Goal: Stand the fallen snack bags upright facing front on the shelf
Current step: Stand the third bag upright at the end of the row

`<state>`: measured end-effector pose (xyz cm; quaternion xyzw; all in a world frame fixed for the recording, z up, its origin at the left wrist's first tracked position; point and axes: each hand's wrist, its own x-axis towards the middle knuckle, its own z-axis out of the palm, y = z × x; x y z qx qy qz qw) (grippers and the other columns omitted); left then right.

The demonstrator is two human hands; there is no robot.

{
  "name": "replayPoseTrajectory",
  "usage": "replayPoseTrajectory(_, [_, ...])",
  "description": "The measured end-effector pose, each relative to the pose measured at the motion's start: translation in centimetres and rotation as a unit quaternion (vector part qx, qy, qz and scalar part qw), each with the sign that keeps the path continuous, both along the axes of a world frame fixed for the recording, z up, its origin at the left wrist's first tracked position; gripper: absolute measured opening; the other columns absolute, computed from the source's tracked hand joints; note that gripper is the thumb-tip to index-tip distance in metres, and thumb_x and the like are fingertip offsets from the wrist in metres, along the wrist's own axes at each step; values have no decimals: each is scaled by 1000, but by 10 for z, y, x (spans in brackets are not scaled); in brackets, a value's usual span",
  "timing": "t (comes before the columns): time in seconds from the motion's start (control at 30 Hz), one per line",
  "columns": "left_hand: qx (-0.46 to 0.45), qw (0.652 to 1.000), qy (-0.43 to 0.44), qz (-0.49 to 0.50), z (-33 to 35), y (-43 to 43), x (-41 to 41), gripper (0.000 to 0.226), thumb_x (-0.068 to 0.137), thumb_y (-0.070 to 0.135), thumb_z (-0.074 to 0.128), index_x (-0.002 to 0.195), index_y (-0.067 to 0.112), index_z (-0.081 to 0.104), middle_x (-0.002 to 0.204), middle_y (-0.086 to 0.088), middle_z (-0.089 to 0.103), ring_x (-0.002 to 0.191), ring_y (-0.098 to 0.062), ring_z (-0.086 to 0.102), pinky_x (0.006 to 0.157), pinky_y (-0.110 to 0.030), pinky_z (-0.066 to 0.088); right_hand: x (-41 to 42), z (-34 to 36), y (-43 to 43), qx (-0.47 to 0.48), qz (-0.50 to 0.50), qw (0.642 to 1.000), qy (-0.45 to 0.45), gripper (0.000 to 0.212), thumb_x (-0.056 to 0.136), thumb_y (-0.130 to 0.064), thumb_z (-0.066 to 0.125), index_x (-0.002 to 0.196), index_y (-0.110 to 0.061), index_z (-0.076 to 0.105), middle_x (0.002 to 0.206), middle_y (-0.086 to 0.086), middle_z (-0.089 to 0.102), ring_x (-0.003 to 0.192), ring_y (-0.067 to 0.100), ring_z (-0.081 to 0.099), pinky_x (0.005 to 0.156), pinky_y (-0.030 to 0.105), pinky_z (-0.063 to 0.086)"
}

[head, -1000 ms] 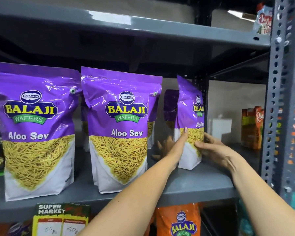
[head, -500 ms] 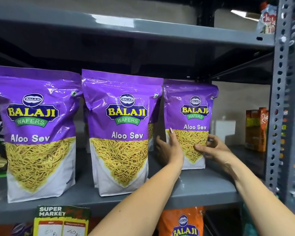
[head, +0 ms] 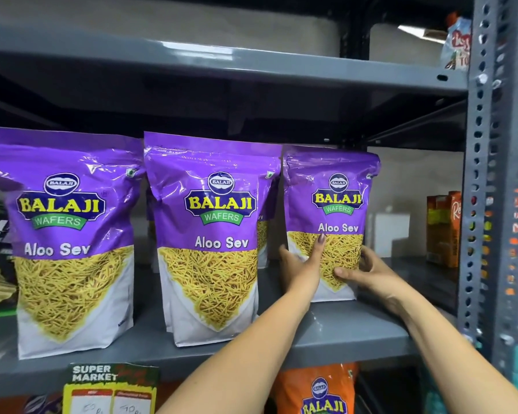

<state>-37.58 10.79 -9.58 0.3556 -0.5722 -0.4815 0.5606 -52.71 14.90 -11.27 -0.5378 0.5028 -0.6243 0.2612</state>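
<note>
Three purple Balaji Aloo Sev bags stand upright, fronts out, on the grey shelf [head: 356, 330]. The right bag [head: 331, 198] sits further back than the other two. My left hand [head: 301, 264] grips its lower left edge, and my right hand [head: 368, 271] holds its lower right corner, thumb on the front. The middle bag [head: 213, 234] and the left bag [head: 63, 234] stand near the shelf's front edge. More purple bags stand behind the middle one, mostly hidden.
A perforated grey upright [head: 491, 174] borders the shelf on the right. Orange cartons [head: 443, 231] stand beyond it. An orange Balaji bag [head: 317, 389] sits on the shelf below, beside a price label [head: 111, 389]. Another shelf board [head: 222, 64] runs overhead.
The right bag has turned from side-on to front-facing and now stands squarely. Both hands have stayed on its lower part throughout.
</note>
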Motion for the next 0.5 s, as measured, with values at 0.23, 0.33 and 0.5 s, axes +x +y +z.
replayPoseTrajectory(0.23, [-22, 1000, 5, -15, -12, 6, 7, 131, 34, 96, 55, 135, 12, 43, 138, -7, 56, 130, -26, 52, 107, -45, 43, 8, -6, 20, 7, -7, 999, 32, 103, 39, -39, 92, 130, -20, 48, 121, 1, 69, 109, 14, 67, 95, 32, 51])
replayPoseTrajectory(0.33, [-21, 1000, 0, -21, -15, 13, 16, 127, 37, 96, 55, 135, 17, 43, 138, -4, 56, 128, -24, 53, 107, -46, 43, 12, -6, 31, 11, -5, 999, 52, 89, 54, -29, 89, 131, -19, 45, 117, -2, 69, 99, 3, 69, 80, 17, 54])
replayPoseTrajectory(0.5, [-29, 999, -10, -31, -15, 30, 28, 123, 39, 95, 52, 134, 17, 42, 139, -4, 53, 129, -23, 51, 108, -44, 41, 21, -4, 45, 24, -15, 997, 68, 76, 68, -16, 82, 132, -21, 41, 113, -9, 66, 90, -5, 68, 67, 9, 52])
